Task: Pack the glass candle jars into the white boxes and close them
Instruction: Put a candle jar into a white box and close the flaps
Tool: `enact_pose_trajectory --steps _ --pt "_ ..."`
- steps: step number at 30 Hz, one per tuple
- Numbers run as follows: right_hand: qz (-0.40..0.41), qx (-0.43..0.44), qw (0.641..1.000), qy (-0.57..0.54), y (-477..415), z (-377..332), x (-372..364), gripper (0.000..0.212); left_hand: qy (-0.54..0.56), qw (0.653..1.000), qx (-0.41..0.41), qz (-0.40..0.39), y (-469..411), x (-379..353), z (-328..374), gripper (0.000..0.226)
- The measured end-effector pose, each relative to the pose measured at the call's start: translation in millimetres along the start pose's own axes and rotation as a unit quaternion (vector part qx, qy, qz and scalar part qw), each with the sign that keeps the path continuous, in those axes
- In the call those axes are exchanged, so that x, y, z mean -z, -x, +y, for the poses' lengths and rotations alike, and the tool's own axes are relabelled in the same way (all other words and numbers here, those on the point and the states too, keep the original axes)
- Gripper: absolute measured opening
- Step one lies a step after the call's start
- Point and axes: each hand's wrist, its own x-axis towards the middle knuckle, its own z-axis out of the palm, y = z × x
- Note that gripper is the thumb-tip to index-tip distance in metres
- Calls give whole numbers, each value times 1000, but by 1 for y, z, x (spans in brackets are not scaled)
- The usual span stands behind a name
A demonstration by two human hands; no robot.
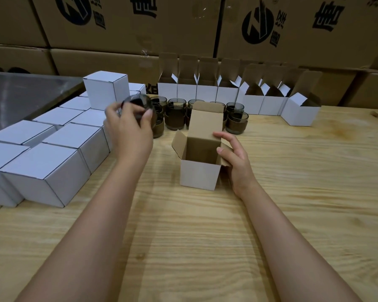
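Note:
An open white box [200,174] with a brown inside stands mid-table, its lid flap upright and side flaps spread. My right hand [236,158] rests against its right side, thumb on the right flap, fingers at the rim. My left hand [129,127] holds a dark glass candle jar [138,103] lifted and tilted, left of and behind the box. Several more candle jars [176,115] stand in a cluster behind the box, some stacked.
Closed white boxes [46,171] fill the table's left side, one stacked higher [106,90]. A row of open white boxes [207,92] lines the back edge, one more [300,112] at the right. Large brown cartons [292,29] form a wall behind. Wooden tabletop [205,236] in front.

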Motion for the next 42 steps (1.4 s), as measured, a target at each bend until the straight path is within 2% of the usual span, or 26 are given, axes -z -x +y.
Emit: enact_pose_trajectory --steps 2,4,10,16,23,31,34,37,39,40,41,42 --pt "-2 1 1000 -2 0 0 0 33 -17 998 -64 18 2 6 21 14" --pt "-4 3 1000 -2 0 -1 0 33 -15 994 -112 2 8 7 41 15" --pt "-12 7 999 -32 0 -1 -1 32 -42 982 -161 -91 42 -9 68 22" --pt "3 -9 999 -42 -2 0 0 36 -160 967 -160 -113 66 -28 51 37" --pt "-4 3 999 -35 -3 1 1 44 -244 952 -131 -129 76 -39 42 36" --pt "-2 -9 999 -51 -5 1 2 45 -410 867 -166 -227 62 -37 53 61" --pt "-1 -17 998 -57 -5 1 2 45 -440 836 -155 -289 53 -37 58 60" --pt "0 -22 998 -54 -4 0 1 45 -448 820 -143 -327 46 -37 60 56" --pt "0 -21 998 -51 -4 -1 1 45 -441 820 -140 -337 45 -36 62 53" --pt "1 -19 999 -49 -4 -1 1 45 -418 832 -136 -337 45 -35 62 50" --pt "5 -18 999 -47 -3 -1 1 45 -370 859 -128 -329 46 -32 60 46" --pt "9 -17 999 -47 -3 -1 0 45 -286 901 -116 -305 46 -30 57 38"
